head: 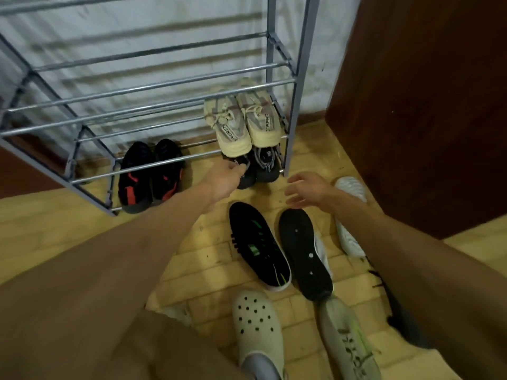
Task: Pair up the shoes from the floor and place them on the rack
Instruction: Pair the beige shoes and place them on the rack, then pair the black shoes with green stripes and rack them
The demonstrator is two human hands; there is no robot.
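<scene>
A grey metal shoe rack stands against the wall. A beige sneaker pair rests on its second shelf at the right. Beneath them sits a dark grey pair; my left hand grips the left shoe of that pair at its heel, next to its mate. A black-and-red pair sits on the bottom shelf further left. My right hand hovers open above the floor. On the floor lie a black shoe with green marks and a shoe turned sole-up.
A white perforated clog and a pale grey-green sneaker lie near the bottom. White shoes lie under my right arm, and a dark shoe shows beside it. A brown wooden door stands at the right. The floor is yellow tile.
</scene>
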